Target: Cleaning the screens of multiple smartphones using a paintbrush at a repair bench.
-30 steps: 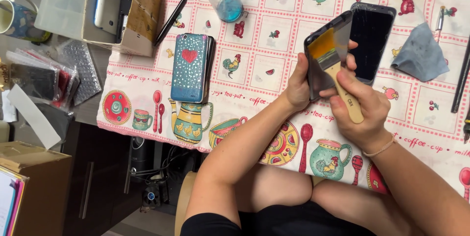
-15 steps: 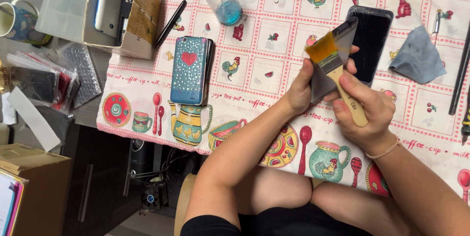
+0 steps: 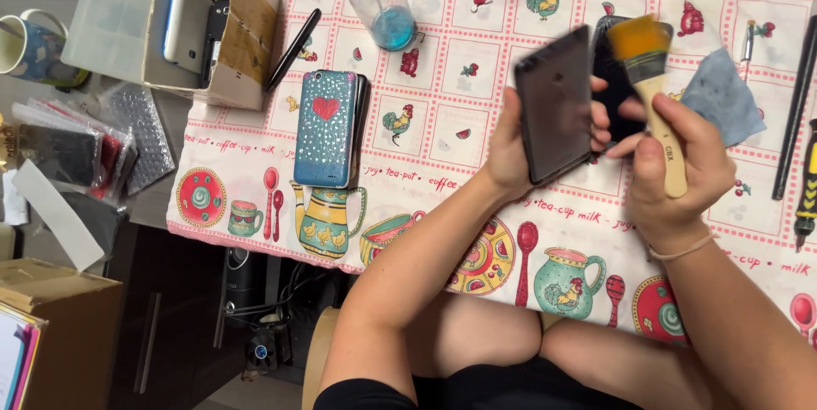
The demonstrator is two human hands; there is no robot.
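My left hand [image 3: 515, 150] grips a dark flat phone [image 3: 555, 104], tilted up off the table. My right hand [image 3: 672, 163] holds a paintbrush [image 3: 651, 78] with a wooden handle and orange bristles pointing away from me, just right of the phone. A second black phone [image 3: 614, 87] lies on the patterned tablecloth [image 3: 442, 112] behind the held phone, partly hidden by my fingers.
A blue phone case with a red heart [image 3: 328, 128] lies to the left. A spray bottle with blue liquid [image 3: 381, 3], a grey-blue cloth [image 3: 719, 97], a black pen [image 3: 292, 50], tools at the right edge [image 3: 804, 180], a cardboard box with devices [image 3: 174, 23] and a mug [image 3: 30, 44] surround the work area.
The brush was lying across the phone's face; it has swung off to the right and stands clear. The left hand has turned the phone and lifted it slightly.
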